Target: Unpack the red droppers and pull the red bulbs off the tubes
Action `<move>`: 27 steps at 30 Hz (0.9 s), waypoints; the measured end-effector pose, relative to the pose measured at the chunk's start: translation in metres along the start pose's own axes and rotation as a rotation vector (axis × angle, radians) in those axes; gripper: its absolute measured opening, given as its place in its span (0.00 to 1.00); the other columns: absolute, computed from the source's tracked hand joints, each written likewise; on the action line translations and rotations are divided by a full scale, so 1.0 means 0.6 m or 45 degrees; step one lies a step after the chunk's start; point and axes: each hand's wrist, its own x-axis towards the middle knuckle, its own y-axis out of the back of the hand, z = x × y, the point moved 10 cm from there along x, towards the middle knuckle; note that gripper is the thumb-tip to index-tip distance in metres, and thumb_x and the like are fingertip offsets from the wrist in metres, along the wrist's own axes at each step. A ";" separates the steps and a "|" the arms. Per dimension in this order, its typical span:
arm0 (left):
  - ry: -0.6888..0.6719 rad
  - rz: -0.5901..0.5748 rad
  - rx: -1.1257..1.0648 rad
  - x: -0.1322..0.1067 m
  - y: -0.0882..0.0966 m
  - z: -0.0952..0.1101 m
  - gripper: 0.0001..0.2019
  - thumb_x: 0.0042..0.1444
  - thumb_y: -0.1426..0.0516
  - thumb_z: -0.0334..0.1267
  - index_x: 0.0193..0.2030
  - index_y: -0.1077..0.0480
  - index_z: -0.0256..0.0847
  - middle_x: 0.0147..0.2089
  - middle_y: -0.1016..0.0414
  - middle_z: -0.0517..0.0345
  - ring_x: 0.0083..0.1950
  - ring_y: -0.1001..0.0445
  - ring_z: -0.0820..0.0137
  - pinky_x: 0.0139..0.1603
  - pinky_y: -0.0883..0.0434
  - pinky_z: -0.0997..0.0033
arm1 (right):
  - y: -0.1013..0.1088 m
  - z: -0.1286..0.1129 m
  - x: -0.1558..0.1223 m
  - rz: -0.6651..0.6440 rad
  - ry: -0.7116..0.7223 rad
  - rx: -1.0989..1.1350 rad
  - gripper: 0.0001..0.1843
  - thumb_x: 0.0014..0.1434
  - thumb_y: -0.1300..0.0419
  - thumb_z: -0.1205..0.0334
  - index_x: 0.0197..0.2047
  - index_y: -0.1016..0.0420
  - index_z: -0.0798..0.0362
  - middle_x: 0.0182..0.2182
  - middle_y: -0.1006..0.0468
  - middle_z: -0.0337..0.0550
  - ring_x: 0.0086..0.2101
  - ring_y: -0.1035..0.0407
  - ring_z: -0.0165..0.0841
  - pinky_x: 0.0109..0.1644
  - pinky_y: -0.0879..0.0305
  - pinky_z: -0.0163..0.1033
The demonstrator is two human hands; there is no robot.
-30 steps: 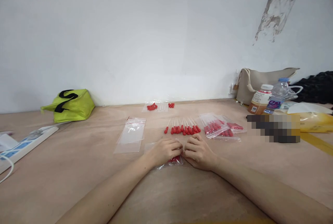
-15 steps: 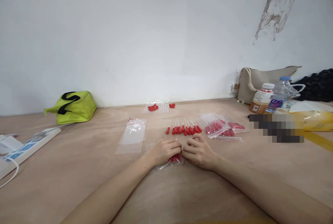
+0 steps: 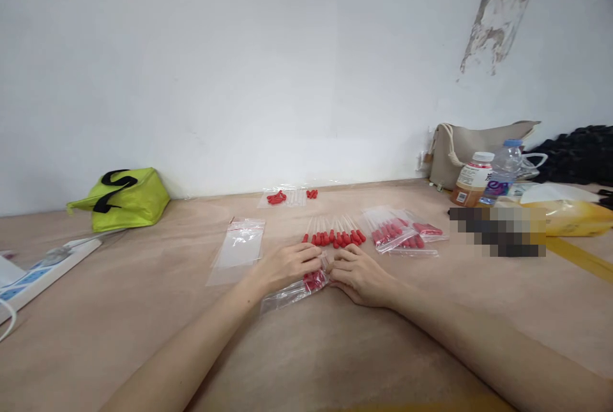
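A clear zip bag (image 3: 286,297) with red-bulbed droppers (image 3: 313,280) in it lies slantwise on the table beneath my hands. My left hand (image 3: 290,266) is closed over the bag's upper side, fingers bent and pressed together. At the bag's right end, my right hand (image 3: 360,276) pinches the plastic with curled fingers. Just beyond my hands, several loose droppers (image 3: 341,237) lie in a row, red bulbs toward me and clear tubes pointing away. Flat empty bags (image 3: 241,244) are stacked to the left. Filled bags of droppers (image 3: 401,233) overlap at the right.
By the wall lie more red bulbs (image 3: 276,197) and clear tubes (image 3: 297,198). A lime-green bag (image 3: 129,201) and a power strip (image 3: 48,278) are at left. Two bottles (image 3: 473,179), a beige bag (image 3: 443,166) and a yellow package (image 3: 575,211) stand at right.
The bag under my hands now shows more of its left end, slanting toward me. My right hand's raised fingers have lowered and curled in. The whole view has shifted slightly.
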 end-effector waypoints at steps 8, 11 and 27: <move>0.358 0.065 -0.304 -0.018 0.002 -0.034 0.13 0.61 0.58 0.32 0.47 0.36 0.43 0.48 0.31 0.56 0.47 0.31 0.70 0.47 0.33 0.69 | 0.009 0.043 -0.014 -0.077 -0.406 0.410 0.09 0.58 0.50 0.66 0.35 0.30 0.49 0.31 0.27 0.37 0.36 0.37 0.30 0.42 0.47 0.39; 0.573 0.108 -0.532 -0.047 -0.006 -0.041 0.14 0.61 0.56 0.37 0.52 0.39 0.43 0.51 0.33 0.55 0.52 0.34 0.70 0.52 0.35 0.67 | -0.002 0.062 -0.016 -0.007 -0.538 0.514 0.11 0.60 0.51 0.62 0.35 0.27 0.48 0.29 0.26 0.37 0.35 0.37 0.30 0.42 0.45 0.39; 0.721 0.168 -0.787 -0.099 -0.035 -0.031 0.21 0.58 0.51 0.40 0.59 0.43 0.48 0.56 0.35 0.56 0.55 0.35 0.65 0.54 0.36 0.61 | -0.009 0.054 -0.005 0.030 -0.635 0.572 0.17 0.41 0.34 0.56 0.37 0.28 0.47 0.33 0.25 0.34 0.35 0.34 0.31 0.43 0.46 0.37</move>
